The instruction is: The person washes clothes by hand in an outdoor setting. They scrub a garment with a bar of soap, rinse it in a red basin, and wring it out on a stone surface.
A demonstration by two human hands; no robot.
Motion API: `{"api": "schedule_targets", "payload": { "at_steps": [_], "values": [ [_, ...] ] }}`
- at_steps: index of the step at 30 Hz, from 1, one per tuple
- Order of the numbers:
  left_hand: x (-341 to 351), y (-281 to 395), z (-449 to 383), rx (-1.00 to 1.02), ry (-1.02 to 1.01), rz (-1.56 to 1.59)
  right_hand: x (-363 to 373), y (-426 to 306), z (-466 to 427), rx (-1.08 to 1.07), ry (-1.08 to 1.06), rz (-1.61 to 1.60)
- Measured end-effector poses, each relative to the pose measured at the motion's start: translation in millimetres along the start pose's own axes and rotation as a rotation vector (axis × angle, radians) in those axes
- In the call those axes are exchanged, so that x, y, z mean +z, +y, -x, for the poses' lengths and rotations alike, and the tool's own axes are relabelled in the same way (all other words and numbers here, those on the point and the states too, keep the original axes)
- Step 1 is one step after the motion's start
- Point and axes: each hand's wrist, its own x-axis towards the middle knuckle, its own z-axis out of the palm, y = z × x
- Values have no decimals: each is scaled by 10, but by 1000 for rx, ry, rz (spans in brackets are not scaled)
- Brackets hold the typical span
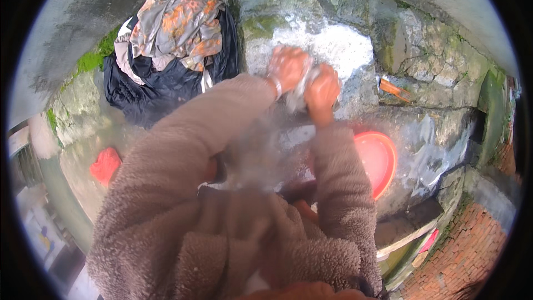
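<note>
Both my hands are in fists, close together over a wet stone slab (266, 52). Between them is a pale grey wet cloth (298, 96), blurred and mostly hidden by my fingers. My left hand (290, 68), with a light band at the wrist, grips the cloth at its upper left. Just to the right, my right hand (322, 91) is closed on the cloth's other side. White suds (339, 43) spread over the slab just beyond my knuckles. Brown fleece sleeves cover both forearms.
Left of the slab lies a heap of dark clothes (145, 91) topped by a grey and orange patterned fabric (179, 25). A red basin (377, 162) stands by my right forearm. An orange-brown brush-like piece (394, 89) and a red bag-like item (105, 165) lie farther out.
</note>
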Motion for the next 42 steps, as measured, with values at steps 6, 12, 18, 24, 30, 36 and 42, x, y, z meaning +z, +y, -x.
{"api": "schedule_targets", "payload": {
  "at_steps": [6,12,18,24,30,36,42],
  "values": [
    [65,-83,134,184,398,-13,-38,-137,147,-252,162,27],
    [-79,-63,256,232,14,-32,-43,-13,325,-241,13,238],
    [273,-218,-273,-21,448,-167,34,-123,-320,-149,30,87],
    [-276,71,631,281,-262,-132,-263,-318,631,-588,149,256],
    [105,-90,-433,-109,261,-93,5,-33,-526,-176,49,-4],
    [34,-148,649,394,293,41,-401,-103,456,-464,-34,131],
    [-271,149,-411,-70,-233,27,2,236,-361,39,-140,45]
  ]
}}
